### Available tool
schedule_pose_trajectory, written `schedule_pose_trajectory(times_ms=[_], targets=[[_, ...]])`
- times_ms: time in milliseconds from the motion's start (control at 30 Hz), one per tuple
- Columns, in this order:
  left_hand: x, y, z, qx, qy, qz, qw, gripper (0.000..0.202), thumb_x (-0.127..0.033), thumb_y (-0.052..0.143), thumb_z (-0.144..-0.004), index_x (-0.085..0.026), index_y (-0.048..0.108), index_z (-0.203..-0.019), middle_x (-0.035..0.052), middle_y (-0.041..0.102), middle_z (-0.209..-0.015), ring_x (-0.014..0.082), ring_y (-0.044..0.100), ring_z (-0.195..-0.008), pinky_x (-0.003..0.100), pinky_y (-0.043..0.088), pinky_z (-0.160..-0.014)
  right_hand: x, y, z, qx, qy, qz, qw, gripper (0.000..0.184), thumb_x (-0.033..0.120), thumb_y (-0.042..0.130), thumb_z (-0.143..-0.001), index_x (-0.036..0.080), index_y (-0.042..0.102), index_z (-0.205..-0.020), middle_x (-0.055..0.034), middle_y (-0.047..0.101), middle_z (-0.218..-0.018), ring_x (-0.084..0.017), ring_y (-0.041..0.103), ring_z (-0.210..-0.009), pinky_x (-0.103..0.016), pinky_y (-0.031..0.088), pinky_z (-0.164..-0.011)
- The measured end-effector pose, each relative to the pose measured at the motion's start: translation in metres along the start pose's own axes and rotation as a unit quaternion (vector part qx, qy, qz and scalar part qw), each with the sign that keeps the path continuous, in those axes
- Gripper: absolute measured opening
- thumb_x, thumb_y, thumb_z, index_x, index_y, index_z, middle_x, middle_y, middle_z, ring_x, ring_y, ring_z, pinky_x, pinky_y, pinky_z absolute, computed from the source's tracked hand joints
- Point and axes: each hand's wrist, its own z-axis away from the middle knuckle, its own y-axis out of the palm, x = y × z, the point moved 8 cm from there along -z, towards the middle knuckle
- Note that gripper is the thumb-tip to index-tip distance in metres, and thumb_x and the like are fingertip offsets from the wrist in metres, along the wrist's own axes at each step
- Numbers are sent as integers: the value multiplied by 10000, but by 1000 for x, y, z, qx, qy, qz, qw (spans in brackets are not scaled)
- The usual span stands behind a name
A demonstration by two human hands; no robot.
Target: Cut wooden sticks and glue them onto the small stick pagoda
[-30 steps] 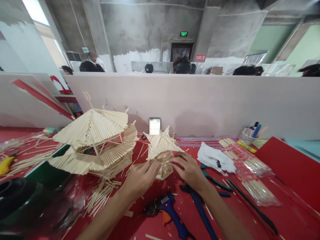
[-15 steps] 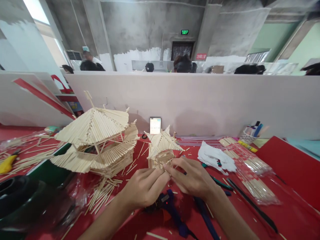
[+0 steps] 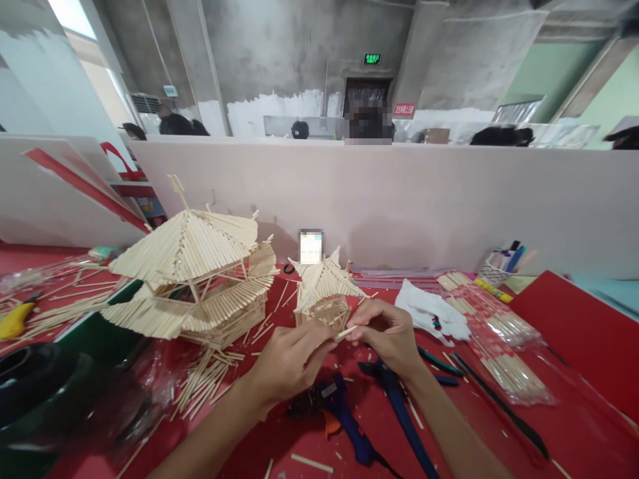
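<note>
Head view: we read the clock face from the short stick [image 3: 345, 332] between our hands, with twelve o'clock straight ahead. At eleven o'clock, just beyond our fingers, the small pavilion [image 3: 324, 286] stands upright on the tabletop [image 3: 249, 452]; its pointed roof is laid over with rows of sticks, while the framework below looks open as far as our hands let it show, so we judge the top largely done and the lower part perhaps unfinished. The stick we hold is not yet joined to it. Between nine and ten o'clock, the large pavilion [image 3: 192, 279] has two broad roof tiers, mostly covered, with open framing between them. Loose sticks [image 3: 210, 382] between eight and nine, and bagged sticks [image 3: 499, 339] at three, lie unused. As for pose, our left hand [image 3: 292, 359] extends from eight o'clock, knuckles up, fingers pinching the stick's eight o'clock end; our right hand [image 3: 392, 336] extends from four, wrist bent and fingers arched, thumb and forefinger pinching its two o'clock end. At six o'clock a glue gun [image 3: 347, 419] lies on the tabletop, gripped by neither hand.
</note>
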Motion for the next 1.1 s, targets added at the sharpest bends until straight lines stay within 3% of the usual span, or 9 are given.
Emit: schedule_pose_trajectory(times_ms=[167,267,400,767,1100], targets=[[9,1,-1,-22,-35,56,998,160,-236,497,-995,-182,637,-941,0,723,-832,100,674,-745,184,500,-666,-15,-1,1,-22,61,-61,996,146,242,851,-669,219,709,-694,5,714,-650,-162,677,-506,-251,562,-439],[19,3,0,-19,-66,52,996,159,-241,489,-1000,-188,623,-932,-12,703,-800,94,662,-707,181,502,-670,-24,1,1,33,111,-53,992,92,283,813,-731,214,756,-755,-10,735,-637,-173,709,-542,-255,590,-509],[24,5,5,-30,-46,9,998,161,-248,467,-1008,-195,612,-961,-6,712,-821,109,680,-734,191,504,-675,-35,1,4,115,166,-33,979,174,356,748,-812,210,779,-900,-41,774,-724,-190,746,-657,-279,613,-610],[32,6,7,-54,-73,-6,996,197,-293,464,-1008,-201,618,-927,-8,716,-805,117,686,-718,202,516,-679,-37,-12,1,98,199,-32,975,205,349,766,-803,185,723,-918,-45,769,-801,-187,744,-729,-303,611,-678],[27,7,9,-66,-21,-20,997,199,-263,455,-1015,-190,616,-922,-5,715,-787,99,683,-686,183,511,-641,-38,-7,-2,101,241,40,964,307,467,741,-784,182,635,-820,-2,671,-695,-125,616,-582,-255,532,-527]])
